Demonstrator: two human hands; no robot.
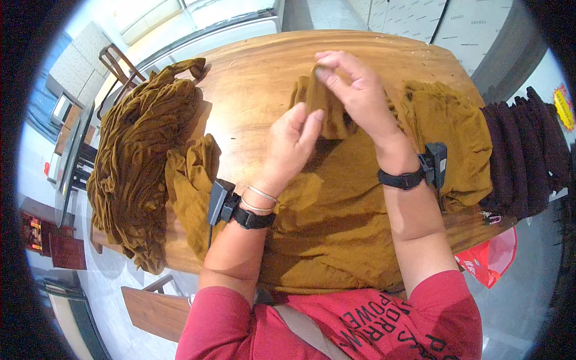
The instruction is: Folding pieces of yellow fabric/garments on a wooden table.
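A mustard-brown cloth garment [333, 216] lies spread in front of me, its lower part at the table's near edge. My right hand [355, 85] pinches a raised fold of it between thumb and fingertips. Lower and to the left, my left hand [292, 144] has its thumb and curled fingers around the same raised cloth. Part of the fabric behind my right hand and wrist is hidden. Black straps with small devices sit on both wrists, and two bangles circle the left one.
A large heap of mustard-brown cloth [139, 166] sits on the wooden table [252, 63] at left, a smaller piece [193, 189] beside it. At right lie a folded mustard-brown pile [450, 139] and dark folded cloths [522, 157]. A red bag [481, 261] hangs below the right edge; a wooden stool [155, 310] stands near-left.
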